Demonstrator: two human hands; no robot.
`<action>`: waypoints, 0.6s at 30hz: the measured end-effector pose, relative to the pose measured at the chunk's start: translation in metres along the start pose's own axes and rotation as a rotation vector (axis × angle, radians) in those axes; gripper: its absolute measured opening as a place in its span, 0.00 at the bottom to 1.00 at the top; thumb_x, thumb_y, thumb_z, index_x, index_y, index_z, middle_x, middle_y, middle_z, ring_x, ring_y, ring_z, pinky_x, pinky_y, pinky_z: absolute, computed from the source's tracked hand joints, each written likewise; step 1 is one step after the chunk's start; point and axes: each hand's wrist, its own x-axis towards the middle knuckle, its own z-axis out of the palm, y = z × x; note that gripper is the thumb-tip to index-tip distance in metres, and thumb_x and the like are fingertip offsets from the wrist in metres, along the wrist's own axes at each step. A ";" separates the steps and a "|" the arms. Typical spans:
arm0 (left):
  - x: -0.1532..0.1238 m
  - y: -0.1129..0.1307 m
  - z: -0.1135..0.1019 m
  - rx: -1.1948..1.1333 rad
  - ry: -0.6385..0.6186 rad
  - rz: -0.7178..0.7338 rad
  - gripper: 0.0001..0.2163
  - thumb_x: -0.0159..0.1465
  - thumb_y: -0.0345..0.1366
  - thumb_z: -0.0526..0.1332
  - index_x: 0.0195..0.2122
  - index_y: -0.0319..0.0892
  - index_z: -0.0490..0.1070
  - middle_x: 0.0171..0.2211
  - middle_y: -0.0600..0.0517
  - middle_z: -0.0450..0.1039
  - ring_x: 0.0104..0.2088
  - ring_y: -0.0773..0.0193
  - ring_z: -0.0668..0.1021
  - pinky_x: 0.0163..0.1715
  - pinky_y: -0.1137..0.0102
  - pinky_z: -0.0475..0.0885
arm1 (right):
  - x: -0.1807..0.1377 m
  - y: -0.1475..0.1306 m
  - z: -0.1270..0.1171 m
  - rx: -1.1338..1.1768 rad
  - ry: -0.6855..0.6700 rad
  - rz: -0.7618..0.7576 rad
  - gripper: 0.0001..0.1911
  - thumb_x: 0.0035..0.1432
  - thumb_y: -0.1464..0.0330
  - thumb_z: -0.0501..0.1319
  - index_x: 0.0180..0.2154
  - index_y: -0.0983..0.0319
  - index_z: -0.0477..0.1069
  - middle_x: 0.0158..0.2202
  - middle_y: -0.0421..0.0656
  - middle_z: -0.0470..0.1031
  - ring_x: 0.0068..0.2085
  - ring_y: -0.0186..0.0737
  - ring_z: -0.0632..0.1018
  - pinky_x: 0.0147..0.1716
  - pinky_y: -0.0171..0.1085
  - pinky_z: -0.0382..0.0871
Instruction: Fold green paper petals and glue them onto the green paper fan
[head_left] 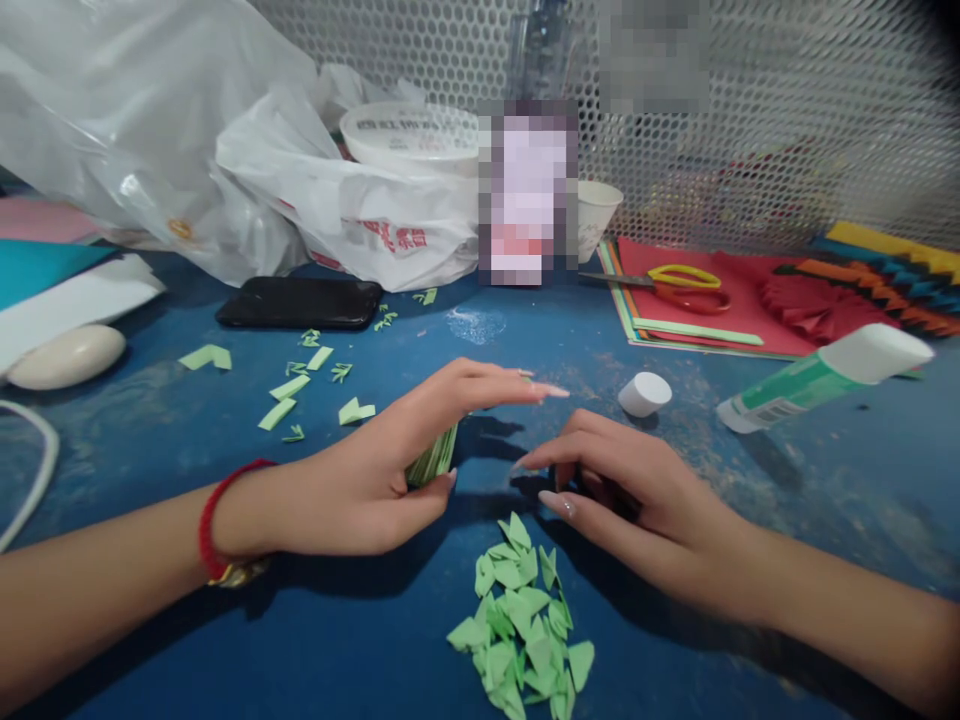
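My left hand (375, 470) is wrapped round a stack of folded green paper pieces (433, 458), whose layered edges show between thumb and palm. Its fingers reach forward over the table. To the right, my right hand (630, 490) hovers low with bent fingers, thumb and index tips apart and nothing seen between them. The other right fingertips are partly hidden underneath. Just in front of me, below both hands, lies a loose pile of small folded green paper pieces (525, 620). Green paper scraps (289, 388) are scattered beyond my left wrist.
A black phone (300, 303), white plastic bags (352, 215) and a paper cup (598, 215) stand toward the metal mesh. At right are scissors (686, 287) on coloured paper (705, 335), a glue stick (817, 380) and its white cap (645, 394). A computer mouse (67, 357) lies left.
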 end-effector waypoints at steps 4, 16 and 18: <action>0.001 -0.002 0.001 -0.115 0.028 0.025 0.39 0.64 0.20 0.52 0.72 0.59 0.39 0.73 0.50 0.46 0.72 0.54 0.52 0.70 0.46 0.51 | 0.001 0.000 0.000 0.016 0.016 0.043 0.10 0.69 0.69 0.58 0.50 0.59 0.72 0.36 0.40 0.70 0.34 0.33 0.71 0.33 0.34 0.65; -0.007 -0.005 0.001 0.135 0.106 0.013 0.39 0.65 0.23 0.53 0.73 0.51 0.35 0.74 0.46 0.41 0.73 0.50 0.47 0.70 0.44 0.46 | 0.001 -0.001 0.000 0.029 -0.015 0.060 0.10 0.69 0.70 0.56 0.50 0.57 0.71 0.38 0.41 0.72 0.37 0.35 0.73 0.38 0.35 0.67; -0.007 -0.005 0.001 0.124 0.117 -0.011 0.40 0.65 0.23 0.53 0.73 0.51 0.33 0.74 0.45 0.42 0.73 0.50 0.49 0.70 0.45 0.49 | 0.001 0.000 0.000 0.030 -0.014 0.056 0.10 0.70 0.70 0.56 0.50 0.58 0.71 0.38 0.41 0.73 0.38 0.35 0.74 0.38 0.35 0.68</action>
